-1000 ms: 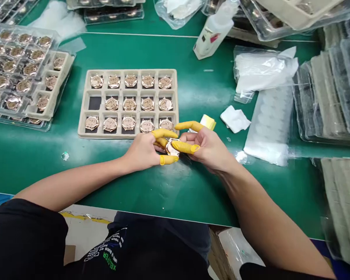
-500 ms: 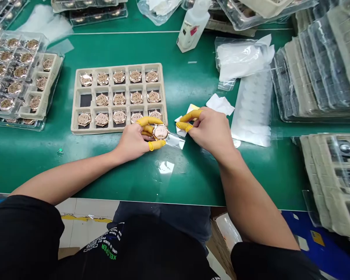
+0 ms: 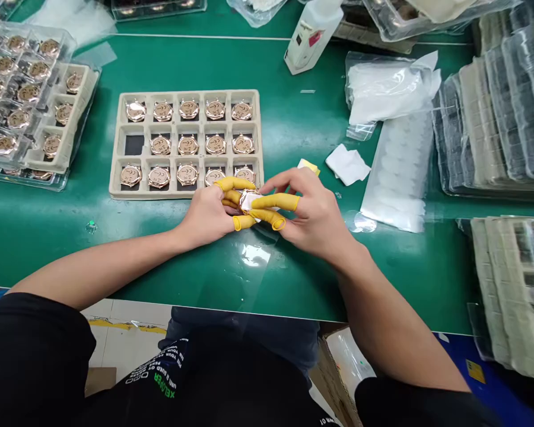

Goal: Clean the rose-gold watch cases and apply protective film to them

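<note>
Since the earlier view, the right hand (image 3: 314,216) has closed over the rose-gold watch case (image 3: 249,201), which the left hand (image 3: 207,216) also pinches, both sets of yellow-cotted fingers (image 3: 276,201) shut on it just below the pulp tray (image 3: 115,148). A slip of the cots could drop it onto neighbouring cases, scratching them. Around it, the green worktop (image 3: 320,118) carries plastic-wrapped trays (image 3: 493,118).

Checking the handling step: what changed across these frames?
The right hand came back left, and its cotted fingers now lie across the watch, which it had been beside. The left hand keeps its hold on the watch. The tray stayed as it was.
</note>
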The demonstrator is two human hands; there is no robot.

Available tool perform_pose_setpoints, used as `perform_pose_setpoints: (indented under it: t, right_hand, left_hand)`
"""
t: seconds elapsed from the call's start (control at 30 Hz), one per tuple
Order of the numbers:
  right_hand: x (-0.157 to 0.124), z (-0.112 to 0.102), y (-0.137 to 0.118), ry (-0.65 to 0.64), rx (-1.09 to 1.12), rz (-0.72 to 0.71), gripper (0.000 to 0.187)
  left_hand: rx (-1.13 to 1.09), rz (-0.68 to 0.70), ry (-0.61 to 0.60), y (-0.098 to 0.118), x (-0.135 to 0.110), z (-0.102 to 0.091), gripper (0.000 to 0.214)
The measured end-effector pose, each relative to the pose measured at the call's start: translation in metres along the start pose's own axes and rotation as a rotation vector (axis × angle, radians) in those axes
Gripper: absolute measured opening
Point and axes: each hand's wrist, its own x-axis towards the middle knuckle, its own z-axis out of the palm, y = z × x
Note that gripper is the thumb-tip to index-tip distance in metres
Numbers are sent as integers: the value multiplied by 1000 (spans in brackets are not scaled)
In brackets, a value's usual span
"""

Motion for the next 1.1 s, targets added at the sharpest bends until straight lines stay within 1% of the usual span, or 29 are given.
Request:
perform_pose_setpoints:
  t: [0.1, 0.2, 0.3, 0.4, 0.47, 0.53, 0.6, 0.67, 0.73, 0.8, 0.83, 0.9, 0.93, 1.03, 1.07, 1.1]
  right_hand:
    - [2, 3, 2, 33, -43, -12, 14]
    - [4, 5, 4, 99, -90, 38, 7]
    - [4, 4, 5, 67, -60, 13, 6]
    - [4, 5, 7, 27, 26, -50, 9]
    - [5, 7, 8, 70, 14, -16, 7]
    - [5, 7, 9, 106, -37, 37, 5]
    - [4, 6, 9, 67, -33, 27, 4]
    - [4, 6, 10, 25, 16, 6, 5]
    - [4, 5, 10, 41, 38, 50, 5]
    - [4, 5, 11, 71, 22, 125, 9]
    - [4, 5, 11, 59, 29, 147, 12]
    - [3, 5, 10, 14, 83, 148, 14]
    - [3, 5, 10, 11, 109, 138, 13]
    - [3, 6, 9, 103, 101, 136, 8]
    - [2, 6, 9, 122, 97, 137, 7]
    - [2, 6, 10, 112, 108, 134, 6]
  left_hand:
    - [-12, -19, -31, 0, 0, 0, 57]
    - [-36, -26, -20, 0, 0, 1, 55]
    - [-72, -27, 10, -1, 0, 1, 58]
    - [-50, -9, -25, -2, 0, 1, 56]
    - [-33, -12, -50, -2, 0, 1, 54]
    - [-53, -29, -29, -2, 0, 1, 56]
    - [-75, -42, -7, -1, 0, 1, 58]
    - [-68, -49, -19, 0, 0, 2, 57]
    - [-59, -53, -27, 0, 0, 2, 56]
    - [-82, -59, -5, 0, -1, 2, 58]
    - [-90, -62, 7, 1, -1, 2, 59]
    - [-73, -68, 2, 1, -2, 2, 59]
    - [-56, -70, -11, 1, -2, 2, 58]
    - [-61, -71, -6, 2, -2, 1, 60]
    - [-75, -74, 11, 2, -2, 0, 61]
    - [-79, -80, 24, 3, -2, 0, 62]
